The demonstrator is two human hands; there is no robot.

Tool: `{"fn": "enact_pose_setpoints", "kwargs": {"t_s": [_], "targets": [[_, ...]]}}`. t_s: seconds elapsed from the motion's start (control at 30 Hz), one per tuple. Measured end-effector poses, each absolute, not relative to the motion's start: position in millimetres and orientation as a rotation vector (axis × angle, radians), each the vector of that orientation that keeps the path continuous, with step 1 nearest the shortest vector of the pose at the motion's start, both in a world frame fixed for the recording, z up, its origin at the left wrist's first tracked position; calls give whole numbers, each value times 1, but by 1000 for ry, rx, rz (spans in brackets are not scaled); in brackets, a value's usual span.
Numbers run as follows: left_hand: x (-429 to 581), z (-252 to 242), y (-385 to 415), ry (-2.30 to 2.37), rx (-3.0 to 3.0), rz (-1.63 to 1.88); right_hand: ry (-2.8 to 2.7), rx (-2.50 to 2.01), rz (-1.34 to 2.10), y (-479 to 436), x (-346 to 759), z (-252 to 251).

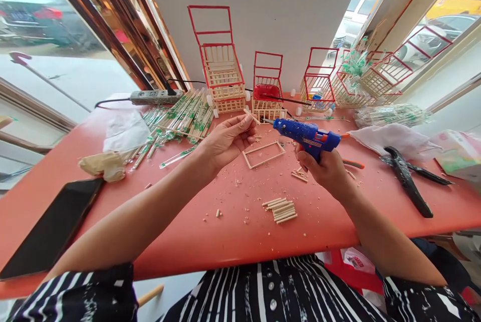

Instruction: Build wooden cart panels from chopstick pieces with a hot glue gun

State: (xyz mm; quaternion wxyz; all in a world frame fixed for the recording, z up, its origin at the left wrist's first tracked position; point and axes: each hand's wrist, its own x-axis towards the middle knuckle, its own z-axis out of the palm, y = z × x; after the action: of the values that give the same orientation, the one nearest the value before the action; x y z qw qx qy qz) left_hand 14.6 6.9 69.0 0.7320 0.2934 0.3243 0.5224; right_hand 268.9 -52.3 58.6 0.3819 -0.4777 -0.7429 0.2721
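Note:
My left hand (231,141) pinches a short wooden stick (252,116) between thumb and fingers. In my right hand (321,167) is a blue glue gun (306,134), its nozzle pointing left at the stick's outer end. Whether nozzle and stick touch is too small to tell. Beneath and between both hands, a rectangular frame of thin sticks (264,154) lies flat on the red table (225,232). Nearer my body sits a pile of short sticks (281,210). A few more short sticks (299,176) lie under my right hand.
Small stick-built carts (224,74) with red handles stand along the back. Wrapped sticks (180,116) and a power strip (156,96) lie back left, a black phone (52,227) front left. On the right are black-handled cutters (408,182) and a white bag (394,139).

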Motion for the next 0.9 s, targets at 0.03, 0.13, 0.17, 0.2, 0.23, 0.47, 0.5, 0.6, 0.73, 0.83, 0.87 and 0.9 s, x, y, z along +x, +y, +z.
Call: {"fn": "enact_pose_setpoints", "kwargs": {"t_s": [0.03,0.13,0.17,0.2,0.23,0.47,0.5,0.6,0.73,0.83,0.87,0.9], "targets": [[17,69,7,707,638,1149,-1889,-1236,683,-53,270,59],[21,69,6,689,613,1166,-1909,-1267,652,-53,269,61],[22,69,5,687,608,1170,-1924,-1274,640,-54,269,62],[22,69,4,688,606,1172,-1937,-1279,625,-54,268,63],[23,68,4,691,606,1169,-1949,-1284,609,-54,268,64],[21,65,3,705,581,1158,-1944,-1298,524,-53,269,62],[21,65,2,703,577,1159,-1948,-1297,519,-53,269,61],[22,66,1,692,565,1148,-1957,-1296,499,-52,268,60],[25,66,1,693,521,1154,-1960,-1305,464,-52,267,61],[26,65,1,704,506,1163,-1972,-1327,463,-53,268,62],[26,65,1,707,504,1164,-1977,-1331,463,-53,268,63],[26,64,1,710,502,1164,-1981,-1333,460,-53,268,63]]}}
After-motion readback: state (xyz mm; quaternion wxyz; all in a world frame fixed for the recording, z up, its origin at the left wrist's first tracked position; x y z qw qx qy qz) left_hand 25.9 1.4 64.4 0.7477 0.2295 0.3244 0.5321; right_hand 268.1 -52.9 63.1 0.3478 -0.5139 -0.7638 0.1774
